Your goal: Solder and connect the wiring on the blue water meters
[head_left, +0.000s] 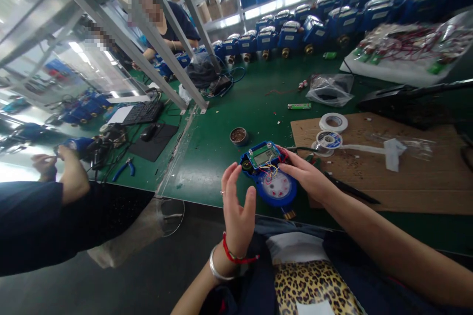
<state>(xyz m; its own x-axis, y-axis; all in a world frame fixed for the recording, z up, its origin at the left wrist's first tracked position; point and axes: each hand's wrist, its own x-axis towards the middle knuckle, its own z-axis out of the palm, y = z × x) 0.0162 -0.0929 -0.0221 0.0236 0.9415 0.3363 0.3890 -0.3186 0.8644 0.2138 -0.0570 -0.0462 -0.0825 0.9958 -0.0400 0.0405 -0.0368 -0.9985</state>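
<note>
An opened blue meter (278, 192) lies at the front edge of the green table, its round dial toward me. Its upper housing shows a green circuit board with a small display (263, 156) and thin coloured wires (272, 172). My left hand (238, 204) is raised at the meter's left side, fingers apart, with nothing in it. At the right side, my right hand (305, 172) has its fingers stretched out against the housing, by the red wires. A small round tin (238, 136) of brown bits stands behind the meter.
Cardboard (406, 192) on the right bears tape (333, 122) and a solder spool (328, 141). Blue meters (267, 39) line the back. Metal posts (192, 15) rise at left. A co-worker's arm (74, 172) is at far left, near blue-handled pliers (124, 170).
</note>
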